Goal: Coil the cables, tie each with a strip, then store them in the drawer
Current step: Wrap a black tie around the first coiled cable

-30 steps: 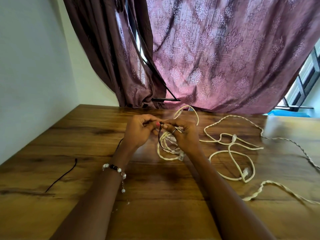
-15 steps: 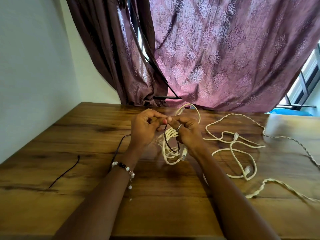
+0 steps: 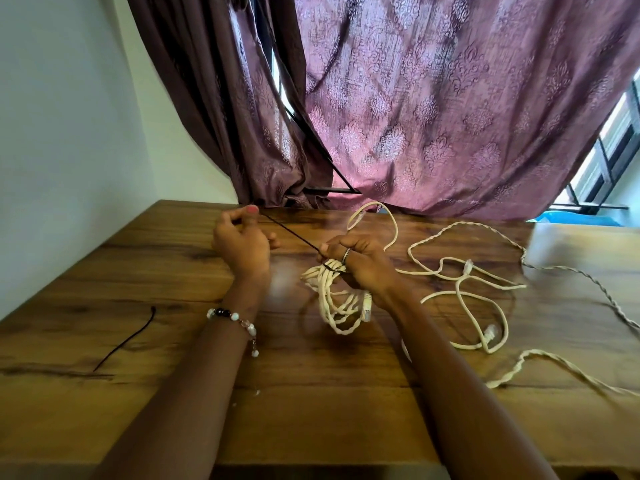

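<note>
A coiled cream cable hangs over the wooden table, gripped at its top by my right hand. A thin black strip is wrapped around the coil's top and runs taut up and left to my left hand, which pinches its far end. Two loose cream cables lie on the table to the right: a smooth one and a twisted one. A second black strip lies at the left. No drawer is in view.
A maroon curtain hangs behind the table's far edge. A white wall borders the left side. A window with bars and something blue show at the far right.
My left hand has pulled away up and to the left, drawing the black strip taut. The strip's loop has closed tight around the coil. My right hand stays on the coil.
</note>
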